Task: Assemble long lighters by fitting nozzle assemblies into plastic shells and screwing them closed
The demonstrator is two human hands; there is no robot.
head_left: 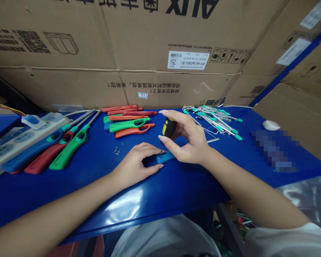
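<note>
Under left hand (137,162), blue plastic shell (166,157)

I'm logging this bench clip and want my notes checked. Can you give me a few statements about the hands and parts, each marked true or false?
1. The right hand holds a screwdriver with a black and yellow handle. True.
2. The left hand is lifted clear of the table. False: it rests on the blue table and grips a blue part.
3. Three long lighters lie side by side at the left of the table. True.
4. The screwdriver's tip points upward. False: it points down onto the blue part.
5. The small screws sit in a tray. False: they lie loose on the table beside the left hand.
</note>
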